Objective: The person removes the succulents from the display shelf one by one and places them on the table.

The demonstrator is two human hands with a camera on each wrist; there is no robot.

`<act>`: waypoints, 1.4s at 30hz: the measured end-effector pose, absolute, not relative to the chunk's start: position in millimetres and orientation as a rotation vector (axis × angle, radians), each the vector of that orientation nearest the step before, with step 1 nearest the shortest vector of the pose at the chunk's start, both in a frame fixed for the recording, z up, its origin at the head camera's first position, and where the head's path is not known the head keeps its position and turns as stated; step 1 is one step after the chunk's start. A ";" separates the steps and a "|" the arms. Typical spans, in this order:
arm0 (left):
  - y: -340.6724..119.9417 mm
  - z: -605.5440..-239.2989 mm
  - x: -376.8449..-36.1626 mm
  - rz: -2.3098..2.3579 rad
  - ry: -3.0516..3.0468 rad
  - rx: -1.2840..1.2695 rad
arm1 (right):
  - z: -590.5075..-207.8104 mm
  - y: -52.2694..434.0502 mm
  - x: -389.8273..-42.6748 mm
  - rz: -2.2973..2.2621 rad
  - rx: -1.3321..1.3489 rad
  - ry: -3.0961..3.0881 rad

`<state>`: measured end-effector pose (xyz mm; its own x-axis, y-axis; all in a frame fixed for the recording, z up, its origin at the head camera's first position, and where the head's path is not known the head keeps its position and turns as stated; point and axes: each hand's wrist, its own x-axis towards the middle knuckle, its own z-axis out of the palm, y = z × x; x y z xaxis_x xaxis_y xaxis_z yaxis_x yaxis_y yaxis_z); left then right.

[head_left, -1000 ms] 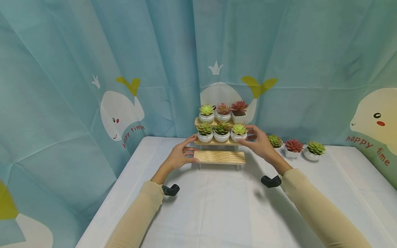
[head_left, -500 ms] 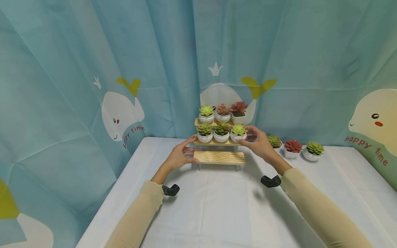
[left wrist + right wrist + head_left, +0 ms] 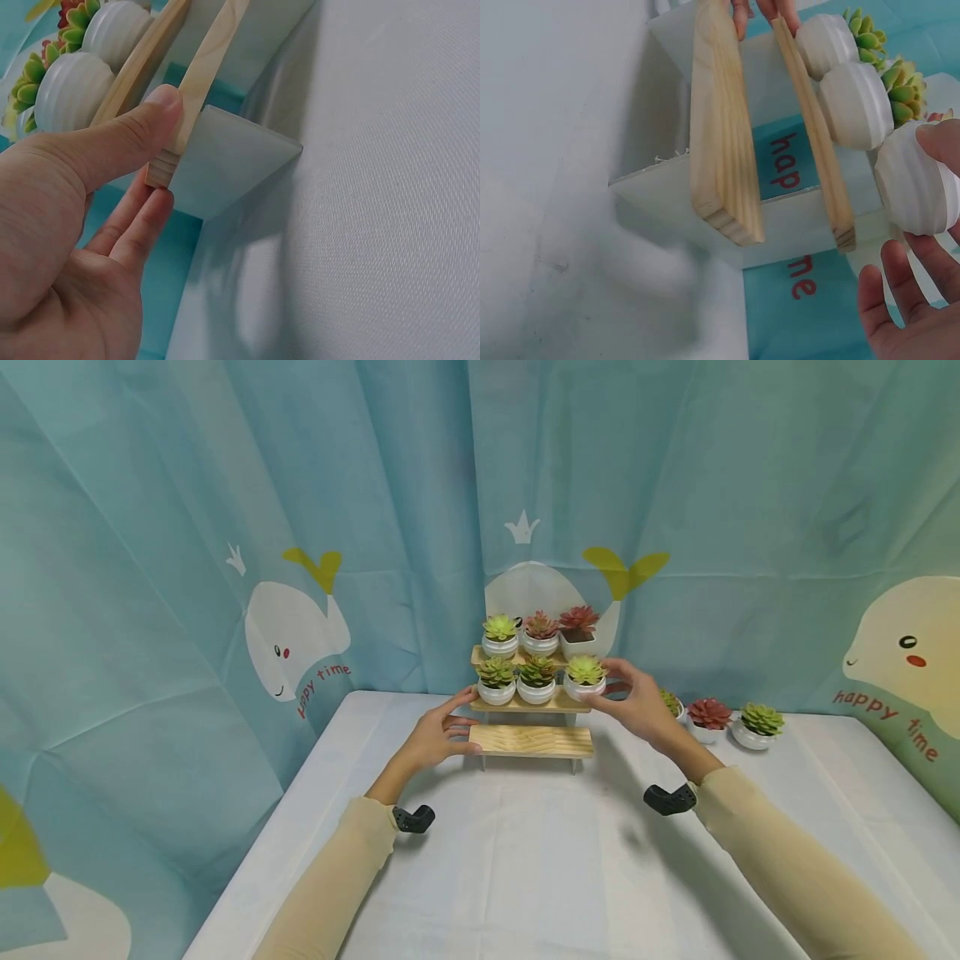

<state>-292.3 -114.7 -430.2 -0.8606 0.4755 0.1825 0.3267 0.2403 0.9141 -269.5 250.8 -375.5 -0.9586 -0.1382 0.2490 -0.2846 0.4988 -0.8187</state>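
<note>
Backdrop: teal curtain (image 3: 375,485) printed with white whales and "happy time" lettering. Surface (image 3: 525,860): covered in a white cloth.

Item 1: three-tier wooden stand (image 3: 531,740); bottom tier bare, middle and top tiers each carrying three small white pots of succulents.

Item 2: ribbed white pot with a yellow-green succulent (image 3: 584,677), right end of the middle tier, lifted slightly off the board and tilted. Right hand (image 3: 637,706) holds it, fingers and thumb curled round the ribbed body, as the right wrist view (image 3: 915,187) shows. Judged light, rigid and smooth-glazed, likely breakable if dropped; the ribs offer purchase, so the pot body is the place to grip, not the leaves.

Item 3: left hand (image 3: 435,737), thumb on top and fingers beneath, pinching the left end of the middle tier (image 3: 180,120).

Item 4: three further potted succulents, green, red, green (image 3: 709,717), standing on the surface right of the stand.
</note>
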 end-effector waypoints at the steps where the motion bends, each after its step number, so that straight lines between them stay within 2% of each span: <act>1: -114.5 -429.8 -292.1 1.690 2.366 0.777 | -374.3 251.5 -268.6 1.453 0.369 -2.582; 19: -112.5 -426.4 -289.8 1.726 2.329 0.787 | -369.5 260.9 -254.5 1.403 0.336 -2.593; 42: -114.4 -429.9 -292.8 1.707 2.355 0.771 | -391.6 305.7 -205.4 1.336 0.298 -2.617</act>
